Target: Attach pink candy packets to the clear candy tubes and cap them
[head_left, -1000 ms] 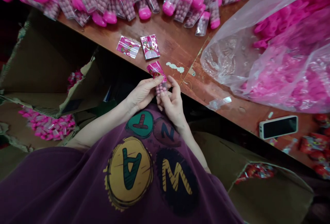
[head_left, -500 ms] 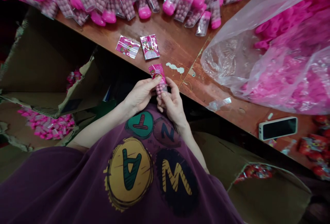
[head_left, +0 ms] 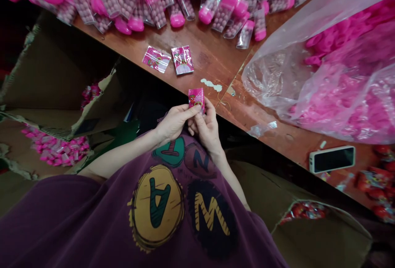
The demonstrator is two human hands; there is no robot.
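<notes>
Between my two hands, over the table's near edge, is a small pink printed label sleeve with a cartoon figure. My left hand pinches its lower part, thumb on the front. My right hand is closed around the lower right side, where the candy tube is almost wholly hidden by fingers and sleeve. On the table just beyond lie a stack of flat printed sleeves and a single sleeve to its left.
Clear tubes of pink candy balls with pink caps are heaped at the back of the wooden table. A plastic bag of pink parts and a phone are on the right. Cardboard boxes stand below at both sides.
The sleeve has come down over the tube, whose candy balls showed below it before and are now covered. Both hands have shifted only slightly. The view has tilted a little.
</notes>
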